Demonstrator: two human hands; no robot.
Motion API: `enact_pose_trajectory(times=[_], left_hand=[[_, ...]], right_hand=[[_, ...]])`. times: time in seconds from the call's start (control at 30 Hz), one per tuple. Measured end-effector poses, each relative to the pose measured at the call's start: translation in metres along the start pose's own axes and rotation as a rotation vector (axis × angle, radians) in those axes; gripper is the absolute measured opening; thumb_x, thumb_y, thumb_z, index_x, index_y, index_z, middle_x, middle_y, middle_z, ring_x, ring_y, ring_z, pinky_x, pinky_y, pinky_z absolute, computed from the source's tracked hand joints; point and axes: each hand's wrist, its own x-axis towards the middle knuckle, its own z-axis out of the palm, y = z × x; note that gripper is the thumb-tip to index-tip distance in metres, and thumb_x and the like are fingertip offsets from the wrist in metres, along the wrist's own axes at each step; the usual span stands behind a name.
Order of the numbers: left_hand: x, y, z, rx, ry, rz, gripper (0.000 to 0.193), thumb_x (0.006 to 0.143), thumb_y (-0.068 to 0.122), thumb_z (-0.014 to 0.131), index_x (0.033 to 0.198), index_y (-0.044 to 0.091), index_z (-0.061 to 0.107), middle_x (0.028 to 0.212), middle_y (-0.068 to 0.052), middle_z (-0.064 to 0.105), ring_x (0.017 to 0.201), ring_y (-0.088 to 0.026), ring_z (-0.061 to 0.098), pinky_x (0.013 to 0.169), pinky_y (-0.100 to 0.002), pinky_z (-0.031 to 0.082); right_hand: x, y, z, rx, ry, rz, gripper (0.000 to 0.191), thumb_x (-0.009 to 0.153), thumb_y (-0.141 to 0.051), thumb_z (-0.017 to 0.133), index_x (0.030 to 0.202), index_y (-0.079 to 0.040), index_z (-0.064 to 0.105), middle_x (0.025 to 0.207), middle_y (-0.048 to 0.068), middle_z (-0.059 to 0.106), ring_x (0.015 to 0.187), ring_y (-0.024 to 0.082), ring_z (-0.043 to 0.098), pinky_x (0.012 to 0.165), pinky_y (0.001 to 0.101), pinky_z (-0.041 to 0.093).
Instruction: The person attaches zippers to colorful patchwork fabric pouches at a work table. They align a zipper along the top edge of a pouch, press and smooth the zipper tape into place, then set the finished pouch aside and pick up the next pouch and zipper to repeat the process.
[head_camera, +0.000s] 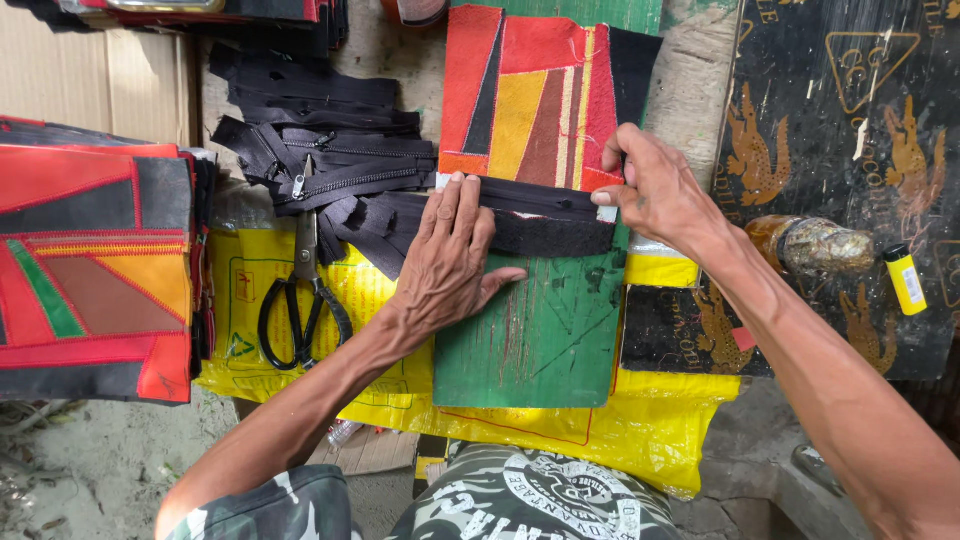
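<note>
Patchwork panel (535, 100) of red, orange, yellow and brown pieces, seen from my head camera, lies on a green board (540, 330), with a black zipper strip (545, 205) laid along its lower edge. A further black fabric band (550, 238) sits just below the zipper strip, touching it.

My left hand (450, 255) rests palm down on the board, fingers spread moderately and flat; the fingertips (457, 180) press on the left end of the zipper strip where it meets the panel. My right hand (655, 190) comes in from the right and pinches the right end of the zipper strip and the panel's lower right corner between thumb and curled fingers.

Left of the board, a loose heap of black zippers (320, 160) lies against the panel's left side. Black-handled scissors (303, 295) lie below that heap on a yellow plastic sack (640, 430), which spreads under the board. A stack of finished patchwork panels (95, 270) stands at the far left, well apart from both hands. On the right, a black printed sheet (850, 120) carries a brown bottle (810, 245) lying on its side and a yellow lighter (905, 280) just beside it.
</note>
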Motion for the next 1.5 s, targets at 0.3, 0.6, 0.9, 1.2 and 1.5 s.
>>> enact_pose_trajectory(times=[0.3, 0.6, 0.9, 1.2, 1.5], left_hand=[[0.014, -0.001, -0.01, 0.073, -0.11, 0.057, 0.085, 0.085, 0.066, 0.064, 0.126, -0.008, 0.051, 0.137, -0.041, 0.042, 0.134, -0.057, 0.039, 0.113, -0.06, 0.031], [0.005, 0.049, 0.012, -0.174, -0.028, -0.014, 0.066, 0.092, 0.046, 0.07, 0.13, -0.005, 0.053, 0.154, -0.034, 0.039, 0.148, -0.048, 0.036, 0.124, -0.057, 0.026], [0.015, 0.065, 0.028, 0.028, -0.039, 0.133, 0.069, 0.092, 0.054, 0.066, 0.125, -0.006, 0.057, 0.149, -0.033, 0.043, 0.142, -0.047, 0.04, 0.119, -0.057, 0.029], [-0.014, 0.01, 0.001, 0.036, -0.038, 0.029, 0.076, 0.091, 0.062, 0.063, 0.12, -0.008, 0.056, 0.147, -0.037, 0.044, 0.142, -0.049, 0.04, 0.119, -0.055, 0.03], [-0.016, -0.002, -0.004, 0.055, -0.02, 0.024, 0.075, 0.092, 0.061, 0.064, 0.123, -0.007, 0.057, 0.146, -0.031, 0.045, 0.142, -0.043, 0.039, 0.116, -0.054, 0.03]], right_hand=[[0.004, -0.004, -0.005, -0.041, -0.088, 0.109, 0.054, 0.074, -0.029, 0.092, 0.104, -0.007, 0.052, 0.084, 0.006, 0.049, 0.074, 0.022, 0.048, 0.066, 0.0402, 0.045], [-0.001, -0.007, 0.011, -0.109, 0.055, -0.083, 0.064, 0.072, -0.03, 0.093, 0.104, -0.002, 0.045, 0.094, 0.016, 0.054, 0.088, 0.034, 0.054, 0.08, 0.0467, 0.046], [0.004, -0.011, 0.01, -0.13, 0.031, -0.022, 0.062, 0.07, -0.029, 0.093, 0.102, -0.002, 0.046, 0.094, 0.017, 0.056, 0.092, 0.035, 0.055, 0.081, 0.046, 0.047], [0.005, -0.002, 0.004, -0.064, -0.03, -0.006, 0.061, 0.069, -0.024, 0.094, 0.104, -0.002, 0.049, 0.094, 0.012, 0.058, 0.085, 0.026, 0.056, 0.077, 0.0435, 0.048], [-0.024, -0.01, 0.024, -0.034, 0.225, -0.066, 0.042, 0.074, -0.005, 0.087, 0.105, -0.004, 0.06, 0.092, 0.008, 0.049, 0.082, 0.021, 0.05, 0.074, 0.038, 0.047]])
